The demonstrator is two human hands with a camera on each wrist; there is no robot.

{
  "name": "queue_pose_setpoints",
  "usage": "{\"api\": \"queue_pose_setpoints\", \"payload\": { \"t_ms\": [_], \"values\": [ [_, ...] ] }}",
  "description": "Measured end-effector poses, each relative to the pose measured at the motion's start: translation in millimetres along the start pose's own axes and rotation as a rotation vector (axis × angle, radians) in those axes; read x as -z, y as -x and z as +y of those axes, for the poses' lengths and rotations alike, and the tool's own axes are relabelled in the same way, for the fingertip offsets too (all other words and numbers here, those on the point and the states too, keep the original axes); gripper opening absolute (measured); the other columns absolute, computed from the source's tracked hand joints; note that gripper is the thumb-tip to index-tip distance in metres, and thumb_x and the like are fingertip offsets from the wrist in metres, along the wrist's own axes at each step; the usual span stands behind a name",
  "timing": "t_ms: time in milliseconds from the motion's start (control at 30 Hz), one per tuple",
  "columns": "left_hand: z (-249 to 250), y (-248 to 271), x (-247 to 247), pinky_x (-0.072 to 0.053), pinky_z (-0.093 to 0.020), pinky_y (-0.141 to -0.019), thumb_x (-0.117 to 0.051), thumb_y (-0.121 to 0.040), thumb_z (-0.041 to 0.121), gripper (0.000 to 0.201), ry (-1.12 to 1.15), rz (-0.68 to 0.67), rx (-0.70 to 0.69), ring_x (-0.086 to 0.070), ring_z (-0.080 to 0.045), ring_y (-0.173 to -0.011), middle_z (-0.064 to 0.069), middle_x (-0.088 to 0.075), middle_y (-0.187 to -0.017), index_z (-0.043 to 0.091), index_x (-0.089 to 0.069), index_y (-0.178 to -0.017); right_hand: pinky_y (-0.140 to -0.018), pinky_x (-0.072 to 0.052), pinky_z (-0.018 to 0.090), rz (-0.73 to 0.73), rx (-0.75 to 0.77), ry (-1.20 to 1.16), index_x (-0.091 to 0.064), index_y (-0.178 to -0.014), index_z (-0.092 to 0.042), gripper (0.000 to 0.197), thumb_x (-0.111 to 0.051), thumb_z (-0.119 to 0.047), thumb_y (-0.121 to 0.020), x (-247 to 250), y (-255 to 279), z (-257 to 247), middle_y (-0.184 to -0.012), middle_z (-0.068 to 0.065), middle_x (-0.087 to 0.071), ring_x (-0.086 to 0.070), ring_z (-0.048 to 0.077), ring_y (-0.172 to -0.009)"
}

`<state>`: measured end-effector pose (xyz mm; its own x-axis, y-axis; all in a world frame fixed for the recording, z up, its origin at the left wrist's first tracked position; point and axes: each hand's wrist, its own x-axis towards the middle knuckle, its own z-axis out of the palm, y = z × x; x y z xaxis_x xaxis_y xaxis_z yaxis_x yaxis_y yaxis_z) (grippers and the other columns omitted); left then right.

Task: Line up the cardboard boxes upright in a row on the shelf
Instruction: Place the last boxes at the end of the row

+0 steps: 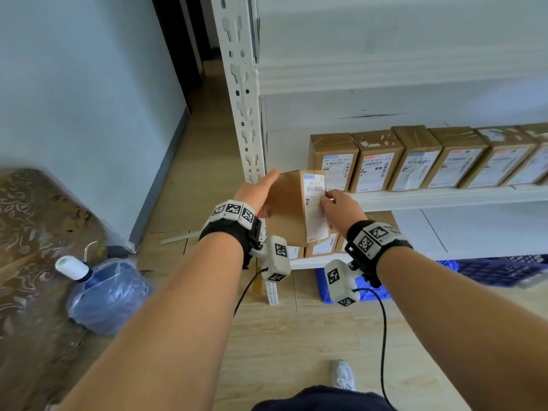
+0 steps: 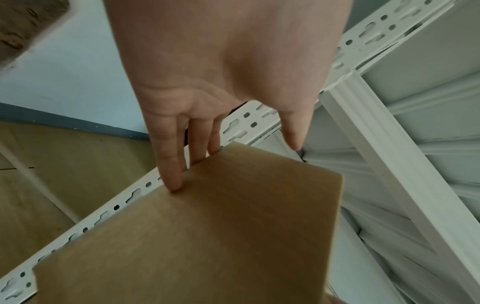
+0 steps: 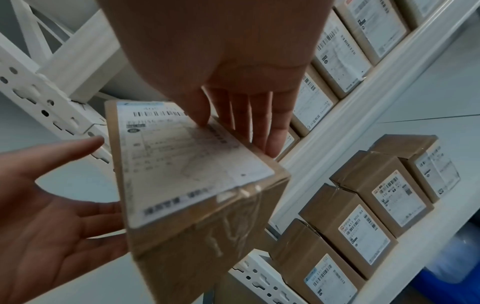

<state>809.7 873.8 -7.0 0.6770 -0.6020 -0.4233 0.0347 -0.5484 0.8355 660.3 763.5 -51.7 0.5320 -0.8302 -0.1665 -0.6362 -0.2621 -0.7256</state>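
Observation:
A cardboard box with a white shipping label is held upright in the air before the left end of the white shelf. My right hand pinches it, thumb on the label and fingers down its right side. My left hand lies with straight fingers against the plain left side; in the right wrist view its palm is spread beside the box. Several labelled boxes stand upright in a row on the shelf behind. The plain brown face fills the left wrist view.
A perforated white shelf post rises just left of the held box. A bare strip of shelf lies between post and row. More boxes sit on the lower shelf. A blue crate and a water bottle are on the floor.

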Motion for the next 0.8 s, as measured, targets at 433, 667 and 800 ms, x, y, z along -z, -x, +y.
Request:
{"api": "queue_pose_setpoints", "payload": {
  "t_ms": [433, 667, 800],
  "values": [
    [8, -21, -27, -0.059, -0.043, -0.077, -0.044, -0.082, 0.073, 0.082, 0.019, -0.016, -0.032, -0.059, -0.031, -0.111, -0.003, -0.043, -0.144, 0.032, -0.021, -0.149, -0.084, -0.048, 0.035, 0.081, 0.171, 0.098, -0.048, -0.126, -0.012, 0.031, -0.044, -0.025, -0.098, 3, -28, -1, -0.119, 0.009, -0.053, -0.058, 0.026, -0.102],
    [7, -49, -50, -0.057, -0.024, -0.056, -0.055, -0.087, 0.057, 0.076, 0.002, -0.031, -0.057, -0.066, -0.023, -0.103, -0.001, -0.051, -0.139, 0.033, -0.021, -0.15, -0.083, -0.049, 0.034, 0.062, 0.137, 0.078, -0.05, -0.125, -0.01, 0.033, -0.042, -0.028, -0.099, -9, -57, 0, -0.117, 0.011, -0.056, -0.059, 0.027, -0.1],
    [12, -63, -64, -0.049, -0.043, -0.098, -0.056, -0.083, 0.054, 0.076, -0.062, 0.091, -0.139, -0.056, -0.025, -0.119, 0.001, -0.05, -0.14, 0.033, -0.023, -0.149, -0.085, -0.047, 0.033, 0.019, 0.099, 0.05, -0.048, -0.126, -0.009, 0.03, -0.043, -0.018, -0.098, -10, -74, -6, -0.12, 0.012, -0.058, -0.059, 0.028, -0.105]
  ]
}}
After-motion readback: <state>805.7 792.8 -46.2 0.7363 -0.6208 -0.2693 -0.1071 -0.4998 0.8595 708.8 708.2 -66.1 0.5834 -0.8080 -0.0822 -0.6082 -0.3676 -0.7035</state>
